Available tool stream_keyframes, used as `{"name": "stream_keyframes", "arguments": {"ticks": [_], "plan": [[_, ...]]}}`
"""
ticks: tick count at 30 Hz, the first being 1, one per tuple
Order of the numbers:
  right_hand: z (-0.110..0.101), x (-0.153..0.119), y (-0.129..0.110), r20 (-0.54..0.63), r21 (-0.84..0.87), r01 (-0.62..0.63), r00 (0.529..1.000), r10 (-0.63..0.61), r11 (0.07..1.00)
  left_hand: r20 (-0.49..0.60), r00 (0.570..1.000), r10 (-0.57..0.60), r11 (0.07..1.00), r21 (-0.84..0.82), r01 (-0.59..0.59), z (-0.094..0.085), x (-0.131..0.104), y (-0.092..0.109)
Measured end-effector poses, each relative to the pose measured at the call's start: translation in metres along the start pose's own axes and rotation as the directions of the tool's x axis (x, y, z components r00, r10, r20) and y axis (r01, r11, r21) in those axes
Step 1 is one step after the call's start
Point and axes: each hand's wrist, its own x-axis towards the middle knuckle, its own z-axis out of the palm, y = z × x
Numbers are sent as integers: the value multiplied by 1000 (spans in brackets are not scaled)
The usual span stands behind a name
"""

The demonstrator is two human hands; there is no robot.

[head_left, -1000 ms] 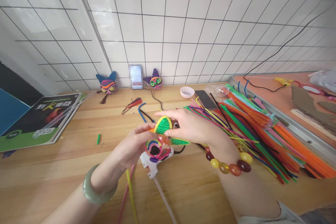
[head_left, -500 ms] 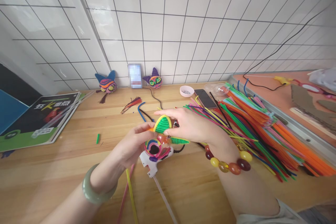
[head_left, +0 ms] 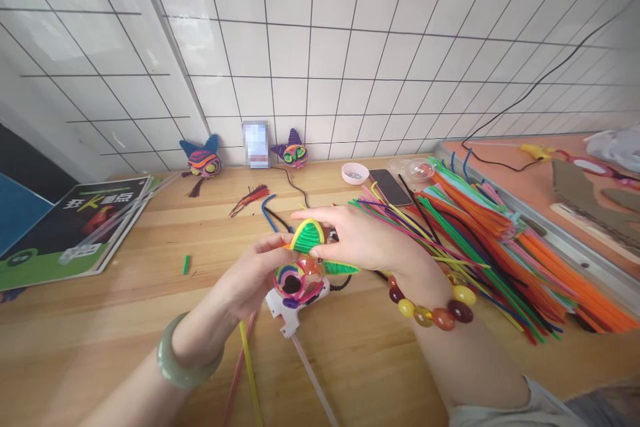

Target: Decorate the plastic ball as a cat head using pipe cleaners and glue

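Observation:
Between my hands is a pipe-cleaner animal head (head_left: 311, 268) with a clear ball body, a swirled round eye and two green ears. My left hand (head_left: 257, 271) is closed round its left side, fingertips at the base of the upright, yellow-rimmed green ear (head_left: 308, 238). From the right, my right hand (head_left: 356, 238) pinches the same ear, thumb low on it and fingers behind. The second green ear (head_left: 341, 268) points right beneath my right hand. Below the head, a white glue gun (head_left: 289, 317) lies on the table with a glue stick (head_left: 314, 380) sticking out toward me.
Two finished pipe-cleaner heads (head_left: 202, 159) and a lit phone (head_left: 257, 145) lean against the tiled wall. A pink bowl (head_left: 355, 174), a dark phone (head_left: 391, 187) and heaps of pipe cleaners (head_left: 493, 250) lie to the right. Magazines (head_left: 75, 223) are at left.
Hardly anything differs. Both hands keep the same grip on the head and its upright ear, and the whole view has shifted very slightly.

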Motion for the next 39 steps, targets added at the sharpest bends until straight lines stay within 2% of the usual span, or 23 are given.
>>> {"name": "stream_keyframes", "arguments": {"ticks": [10,16,22,39], "plan": [[1,2,0,8,8,2,1000,-2,1000,-16,999,-27,999,-20,27,0,1,1],[1,2,3,18,18,19,1000,-19,1000,53,998,-35,998,-41,37,-8,2,-1],[1,3,6,18,37,16,1000,-17,999,72,996,-50,996,-73,55,-6,2,-1],[2,4,7,15,47,17,1000,-17,999,55,996,-72,991,-111,78,-5,5,-1]]}}
